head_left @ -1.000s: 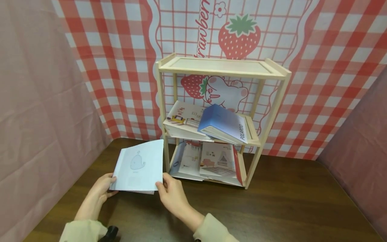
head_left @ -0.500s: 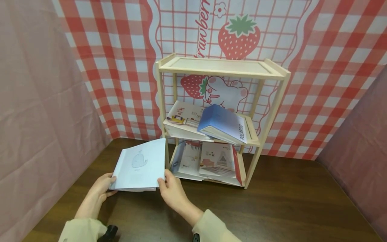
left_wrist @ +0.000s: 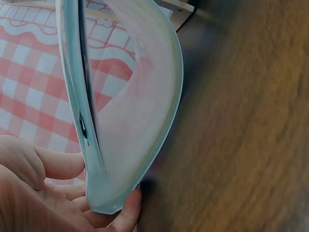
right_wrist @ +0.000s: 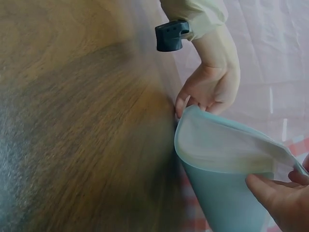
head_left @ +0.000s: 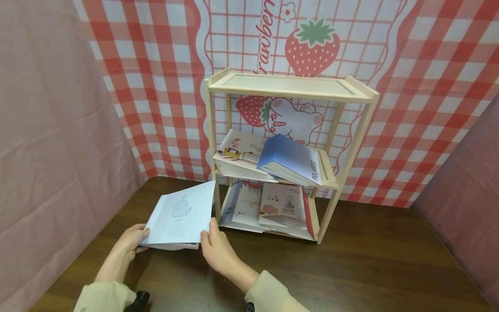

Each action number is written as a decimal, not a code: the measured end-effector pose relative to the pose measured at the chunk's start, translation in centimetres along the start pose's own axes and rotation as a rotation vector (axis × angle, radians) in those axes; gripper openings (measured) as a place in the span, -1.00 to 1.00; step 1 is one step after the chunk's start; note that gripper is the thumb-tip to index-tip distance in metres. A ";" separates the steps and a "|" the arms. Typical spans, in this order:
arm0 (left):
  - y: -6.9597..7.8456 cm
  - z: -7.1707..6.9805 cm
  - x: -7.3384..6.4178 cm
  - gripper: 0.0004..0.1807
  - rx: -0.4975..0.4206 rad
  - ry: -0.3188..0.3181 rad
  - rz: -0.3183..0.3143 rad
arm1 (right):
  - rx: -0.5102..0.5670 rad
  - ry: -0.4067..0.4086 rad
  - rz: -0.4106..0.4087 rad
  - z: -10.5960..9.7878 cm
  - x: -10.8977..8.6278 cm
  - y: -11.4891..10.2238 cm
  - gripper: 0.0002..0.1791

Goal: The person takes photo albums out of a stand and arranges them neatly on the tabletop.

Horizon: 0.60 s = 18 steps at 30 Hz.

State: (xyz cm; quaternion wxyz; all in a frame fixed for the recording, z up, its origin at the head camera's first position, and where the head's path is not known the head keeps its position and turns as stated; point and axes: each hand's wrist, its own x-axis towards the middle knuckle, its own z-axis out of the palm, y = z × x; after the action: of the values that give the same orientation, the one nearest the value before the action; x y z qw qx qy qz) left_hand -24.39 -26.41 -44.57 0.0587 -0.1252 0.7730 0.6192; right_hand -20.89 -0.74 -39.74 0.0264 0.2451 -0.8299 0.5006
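A pale blue booklet (head_left: 181, 216) with a small whale drawn on its cover is held just above the table, left of the shelf. My left hand (head_left: 130, 240) grips its left, spine-side corner, thumb on top and fingers beneath. At the lower right corner my right hand (head_left: 219, 251) pinches the edge. Seen from the left wrist, the booklet (left_wrist: 145, 106) gapes, with one side bowed away and pale pinkish inner surfaces visible. The right wrist view shows the curved opening too, with the right hand (right_wrist: 282, 195) at its free edge and the left hand (right_wrist: 210, 89) at the spine.
A three-tier wooden shelf (head_left: 288, 93) stands right of the booklet. Its middle tier bears an illustrated book (head_left: 241, 151) and a blue POLAROID album (head_left: 290, 158). Several more books (head_left: 282, 206) lean on the bottom tier. Checked cloth (head_left: 156, 86) hangs behind the brown table (head_left: 370, 255).
The booklet's cover side has tilted up slightly, and a gap over the lower pages shows at its front edge. The right hand has shifted a little. The head view has moved slightly.
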 end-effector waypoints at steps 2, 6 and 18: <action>-0.2 -0.2 0.1 -0.49 -0.003 -0.002 -0.001 | -0.005 0.002 -0.008 0.1 0.1 -0.1 -0.89; 0.2 -0.3 -0.6 -0.47 0.026 -0.017 0.022 | 0.012 0.006 -0.015 0.2 0.3 -0.2 -0.88; 1.4 -0.3 -1.7 -0.49 0.117 0.014 -0.004 | 0.165 -0.017 0.020 0.7 1.0 0.1 -0.83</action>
State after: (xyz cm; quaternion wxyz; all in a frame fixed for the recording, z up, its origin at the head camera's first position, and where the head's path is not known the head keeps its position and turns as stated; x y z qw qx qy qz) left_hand -23.06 -26.21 -42.76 0.0616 -0.1273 0.8081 0.5718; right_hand -21.69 -1.70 -39.93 -0.0056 0.2424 -0.7884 0.5654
